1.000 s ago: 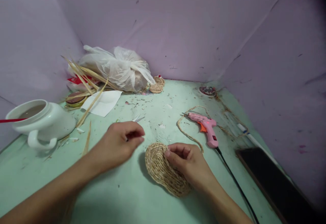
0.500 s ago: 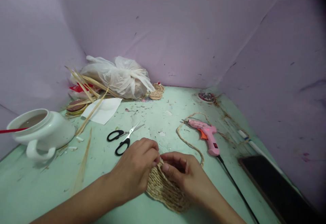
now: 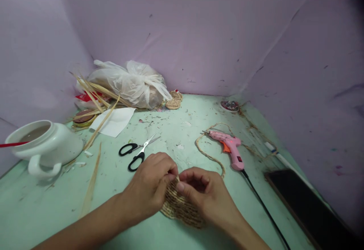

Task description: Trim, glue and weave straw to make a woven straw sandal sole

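A coiled, woven straw piece is held between both hands, low in the middle of the view. My left hand pinches its upper left edge, fingers curled over it. On the other side my right hand grips the upper right edge between thumb and fingers. A braided straw cord loops on the table beyond my right hand. Black-handled scissors lie partly open just past my left hand. To the right rests a pink glue gun, its nozzle pointing left.
At left stands a white pot with a red stick. Behind it are straw strips, white paper and a plastic bag. A dark flat object lies at right, near a small dish and a white stick.
The woven piece has tilted and shifted slightly up and left, its lower edge now higher. Both hands still hold it. The whole view has shifted a little.
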{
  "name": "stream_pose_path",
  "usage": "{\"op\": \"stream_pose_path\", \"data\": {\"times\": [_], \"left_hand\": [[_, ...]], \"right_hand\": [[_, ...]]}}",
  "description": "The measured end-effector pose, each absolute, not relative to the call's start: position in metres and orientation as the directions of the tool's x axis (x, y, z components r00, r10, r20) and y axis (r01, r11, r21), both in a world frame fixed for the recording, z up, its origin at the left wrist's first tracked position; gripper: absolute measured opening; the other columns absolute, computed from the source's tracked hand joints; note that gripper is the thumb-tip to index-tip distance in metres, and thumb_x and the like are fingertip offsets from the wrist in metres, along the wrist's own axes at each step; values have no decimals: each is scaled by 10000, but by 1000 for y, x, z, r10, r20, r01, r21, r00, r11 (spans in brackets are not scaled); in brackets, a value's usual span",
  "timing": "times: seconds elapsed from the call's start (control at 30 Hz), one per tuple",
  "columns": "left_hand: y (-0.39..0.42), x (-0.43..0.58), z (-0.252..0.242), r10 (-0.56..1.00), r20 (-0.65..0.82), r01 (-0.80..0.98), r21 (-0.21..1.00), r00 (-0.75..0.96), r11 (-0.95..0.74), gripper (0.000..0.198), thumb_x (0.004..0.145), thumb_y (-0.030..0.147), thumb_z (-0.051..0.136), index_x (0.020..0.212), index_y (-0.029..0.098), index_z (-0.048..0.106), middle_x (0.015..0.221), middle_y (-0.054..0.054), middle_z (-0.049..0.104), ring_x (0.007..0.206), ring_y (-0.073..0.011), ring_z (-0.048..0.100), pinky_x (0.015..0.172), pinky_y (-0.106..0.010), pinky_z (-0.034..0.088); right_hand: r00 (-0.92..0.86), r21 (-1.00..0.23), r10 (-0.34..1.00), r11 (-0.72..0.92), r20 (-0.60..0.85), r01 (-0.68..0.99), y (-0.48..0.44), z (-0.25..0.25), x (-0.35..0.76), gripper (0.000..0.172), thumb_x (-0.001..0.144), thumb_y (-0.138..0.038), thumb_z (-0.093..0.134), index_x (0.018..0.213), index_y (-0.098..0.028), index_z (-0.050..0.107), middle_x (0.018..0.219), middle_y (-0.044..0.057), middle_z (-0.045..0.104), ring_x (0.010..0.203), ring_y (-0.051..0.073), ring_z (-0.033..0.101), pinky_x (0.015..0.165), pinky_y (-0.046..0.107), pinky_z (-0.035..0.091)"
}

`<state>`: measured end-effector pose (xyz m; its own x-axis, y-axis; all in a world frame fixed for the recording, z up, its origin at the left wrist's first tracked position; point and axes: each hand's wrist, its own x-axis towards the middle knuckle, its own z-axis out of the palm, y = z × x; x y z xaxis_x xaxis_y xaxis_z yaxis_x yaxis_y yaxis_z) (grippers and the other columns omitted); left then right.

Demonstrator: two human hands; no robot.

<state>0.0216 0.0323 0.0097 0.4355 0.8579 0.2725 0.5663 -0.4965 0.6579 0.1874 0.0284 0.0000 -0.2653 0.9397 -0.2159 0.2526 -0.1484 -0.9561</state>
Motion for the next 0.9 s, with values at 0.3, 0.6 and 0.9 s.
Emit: {"op": "stream_pose_path", "data": {"times": [0.3, 0.6, 0.9], "left_hand": [[32, 29, 19, 985, -157, 429, 896, 69, 113, 120, 692, 264, 533, 643, 161, 568, 573, 8, 533, 551, -119, 470, 523, -236, 390], [23, 42, 11, 982, -186, 446, 881, 25, 155, 143, 678, 248, 562, 621, 158, 657, 624, -21, 607, 572, -134, 522, 507, -233, 413], [23, 42, 11, 977, -215, 497, 848, 9, 182, 162, 685, 256, 564, 618, 190, 695, 616, -9, 673, 612, -171, 596, 562, -261, 445]], "right_hand": [[-91, -813, 972, 230, 216, 535, 20, -8, 189, 132, 765, -233, 559, 717, -166, 662, 600, 23, 643, 490, 121, 554, 490, 235, 427], [-118, -712, 926, 352, 358, 608, 15, -15, 185, 113, 777, -196, 548, 715, -179, 641, 607, 13, 643, 512, 112, 577, 501, 212, 441], [-224, -508, 838, 491, 497, 707, 10, -16, 181, 198, 802, -148, 477, 671, -157, 625, 553, 29, 602, 481, 122, 562, 467, 218, 399]]}}
